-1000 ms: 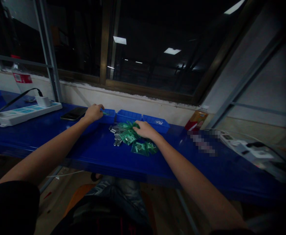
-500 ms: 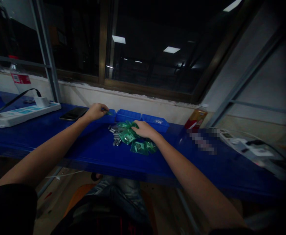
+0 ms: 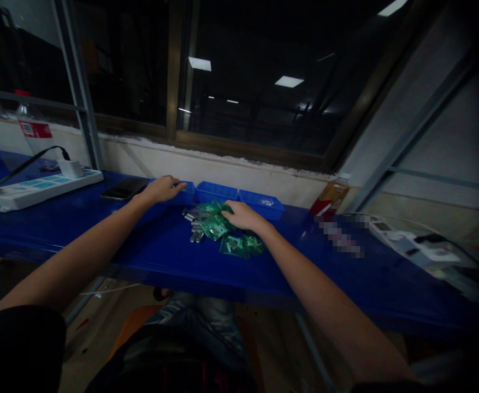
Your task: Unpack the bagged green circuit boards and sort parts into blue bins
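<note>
My left hand [image 3: 163, 189] hovers over the left blue bin [image 3: 188, 191], its fingers apart and nothing visible in them; part of the bin is hidden behind it. My right hand [image 3: 245, 215] rests at the heap of small green plastic bags [image 3: 214, 225], its thumb and fingers closed on one. Small pale and metal-looking parts show through the bags. Beside the heap, to its left, several loose grey metal pieces [image 3: 196, 232] lie on the blue table [image 3: 161, 251].
Behind the heap stand a middle blue bin [image 3: 217, 192] and a right blue bin [image 3: 261, 204] holding something clear. A dark phone [image 3: 123, 189], a white power strip [image 3: 42, 190] and a red-labelled bottle [image 3: 34, 128] are left. At right are a drink bottle [image 3: 330, 197] and another power strip [image 3: 411, 245].
My left hand has turned slightly over the left bin, and its fingers have spread. The small greenish piece at its fingertips no longer shows. My right hand stays at the green bags.
</note>
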Demonstrator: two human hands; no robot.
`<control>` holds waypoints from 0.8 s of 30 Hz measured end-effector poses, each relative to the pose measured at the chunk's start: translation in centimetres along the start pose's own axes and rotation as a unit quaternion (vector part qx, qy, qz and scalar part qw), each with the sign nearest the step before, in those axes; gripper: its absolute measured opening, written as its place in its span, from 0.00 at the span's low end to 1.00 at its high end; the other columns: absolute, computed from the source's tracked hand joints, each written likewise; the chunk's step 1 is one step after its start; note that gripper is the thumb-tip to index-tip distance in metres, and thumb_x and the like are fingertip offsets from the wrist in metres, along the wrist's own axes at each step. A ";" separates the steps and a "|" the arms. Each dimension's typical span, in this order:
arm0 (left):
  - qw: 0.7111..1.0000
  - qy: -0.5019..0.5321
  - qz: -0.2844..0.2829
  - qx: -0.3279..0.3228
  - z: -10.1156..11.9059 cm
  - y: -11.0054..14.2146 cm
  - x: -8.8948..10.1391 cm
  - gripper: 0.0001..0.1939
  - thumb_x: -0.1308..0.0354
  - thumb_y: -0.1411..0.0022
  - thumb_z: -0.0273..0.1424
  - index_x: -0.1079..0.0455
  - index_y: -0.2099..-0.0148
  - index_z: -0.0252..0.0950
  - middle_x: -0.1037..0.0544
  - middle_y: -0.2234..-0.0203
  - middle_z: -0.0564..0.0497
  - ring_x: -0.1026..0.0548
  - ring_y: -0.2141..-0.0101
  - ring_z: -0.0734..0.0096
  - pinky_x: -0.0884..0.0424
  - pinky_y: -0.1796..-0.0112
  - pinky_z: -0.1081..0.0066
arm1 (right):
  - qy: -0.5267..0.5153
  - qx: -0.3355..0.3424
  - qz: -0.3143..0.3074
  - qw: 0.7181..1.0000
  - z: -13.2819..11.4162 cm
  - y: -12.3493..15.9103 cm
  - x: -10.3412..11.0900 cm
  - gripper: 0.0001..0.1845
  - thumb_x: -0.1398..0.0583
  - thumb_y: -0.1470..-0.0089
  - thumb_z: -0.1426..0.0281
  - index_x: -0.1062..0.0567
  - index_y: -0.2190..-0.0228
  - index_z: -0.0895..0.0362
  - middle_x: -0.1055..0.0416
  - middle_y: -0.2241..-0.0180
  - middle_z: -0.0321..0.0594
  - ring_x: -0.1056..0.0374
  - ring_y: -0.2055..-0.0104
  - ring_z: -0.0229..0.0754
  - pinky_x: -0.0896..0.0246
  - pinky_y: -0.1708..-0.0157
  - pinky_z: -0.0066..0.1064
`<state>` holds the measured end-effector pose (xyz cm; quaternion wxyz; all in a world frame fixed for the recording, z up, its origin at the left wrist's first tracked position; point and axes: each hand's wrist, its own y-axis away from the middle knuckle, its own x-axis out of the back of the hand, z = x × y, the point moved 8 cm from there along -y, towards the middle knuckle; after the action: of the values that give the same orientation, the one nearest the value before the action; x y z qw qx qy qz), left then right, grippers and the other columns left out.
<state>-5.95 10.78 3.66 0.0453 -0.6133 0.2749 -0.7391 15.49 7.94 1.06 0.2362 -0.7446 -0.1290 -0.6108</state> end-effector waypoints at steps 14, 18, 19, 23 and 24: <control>0.988 0.075 -0.069 -0.113 9.1 1.7 -1.8 0.25 0.57 0.38 0.43 0.34 0.50 0.29 0.25 0.59 0.39 0.27 0.60 0.61 0.35 0.59 0.66 | -0.006 0.003 0.007 1.000 0.5 -0.3 -0.2 0.16 0.47 0.48 0.64 0.29 0.58 0.56 0.27 0.61 0.47 0.32 0.58 0.49 0.40 0.61 0.37; 0.989 0.029 -0.127 -0.077 6.9 1.4 -2.0 0.19 0.58 0.39 0.31 0.32 0.51 0.31 0.25 0.58 0.41 0.27 0.59 0.62 0.35 0.59 0.68 | -0.015 0.022 0.059 0.998 -0.1 0.0 0.7 0.21 0.46 0.48 0.63 0.31 0.54 0.59 0.31 0.56 0.50 0.34 0.55 0.49 0.40 0.55 0.39; 0.984 0.018 -0.151 -0.090 6.6 1.5 -2.0 0.19 0.57 0.41 0.27 0.31 0.52 0.32 0.25 0.57 0.42 0.28 0.58 0.63 0.36 0.58 0.69 | -0.023 0.033 0.085 0.996 -0.5 0.1 1.3 0.22 0.46 0.48 0.62 0.32 0.53 0.59 0.31 0.56 0.50 0.35 0.54 0.49 0.40 0.54 0.39; 0.957 0.012 -0.269 -0.112 5.4 2.6 -2.5 0.20 0.52 0.48 0.23 0.30 0.53 0.34 0.25 0.56 0.46 0.29 0.59 0.69 0.36 0.59 0.74 | -0.072 0.097 0.147 0.982 -3.0 1.0 2.7 0.25 0.46 0.47 0.58 0.36 0.50 0.55 0.35 0.51 0.46 0.38 0.49 0.46 0.44 0.49 0.39; 0.952 0.014 -0.285 -0.111 5.3 2.8 -2.6 0.20 0.51 0.49 0.24 0.30 0.53 0.34 0.25 0.57 0.46 0.28 0.60 0.69 0.36 0.61 0.75 | -0.079 0.113 0.137 0.981 -3.6 1.1 2.6 0.26 0.46 0.47 0.58 0.37 0.49 0.55 0.36 0.49 0.45 0.40 0.47 0.46 0.45 0.48 0.39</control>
<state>-1.17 7.63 0.55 -0.2397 -0.6569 0.1695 -0.6945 13.52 4.90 3.84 0.3896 -0.7698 -0.1125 -0.4929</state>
